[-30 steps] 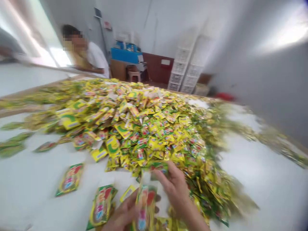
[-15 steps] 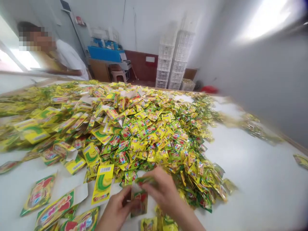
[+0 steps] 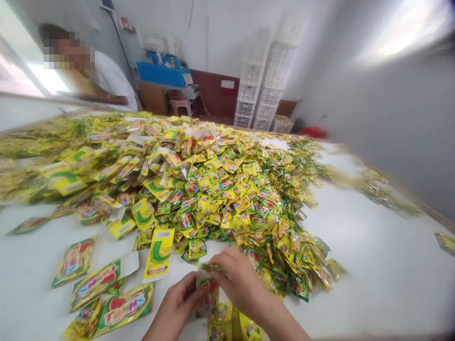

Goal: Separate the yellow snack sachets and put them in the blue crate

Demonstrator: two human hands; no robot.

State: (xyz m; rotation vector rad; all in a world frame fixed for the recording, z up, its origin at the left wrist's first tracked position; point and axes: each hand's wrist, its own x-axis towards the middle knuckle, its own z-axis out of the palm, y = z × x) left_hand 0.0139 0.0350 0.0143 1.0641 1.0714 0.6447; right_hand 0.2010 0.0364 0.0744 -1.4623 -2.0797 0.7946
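Observation:
At the front of the table, my left hand point(image 3: 177, 303) is closed around a small printed carton point(image 3: 206, 303), held upright. My right hand point(image 3: 239, 279) pinches a small green-and-yellow candy packet point(image 3: 210, 267) at the carton's open top. How far the packet is inside, I cannot tell. More yellow packets point(image 3: 219, 327) lie just below my hands. Left of them are a flat yellow carton point(image 3: 159, 255) showing a barcode and several cartons lettered TWINS point(image 3: 124, 308). A large heap of candy packets point(image 3: 227, 199) spreads just beyond my hands.
More cartons point(image 3: 67, 182) are mixed into the heap's left side. The white tabletop point(image 3: 369, 265) has a raised wooden edge. Behind it stand stacked white crates point(image 3: 249, 90), a blue-topped desk point(image 3: 161, 76), and a stool point(image 3: 179, 104). Another person point(image 3: 113, 76) is at the far left.
My right hand has brought the packet down against the carton's mouth. My left hand keeps its hold on the carton. The whole view has shifted slightly, with the scene moving right.

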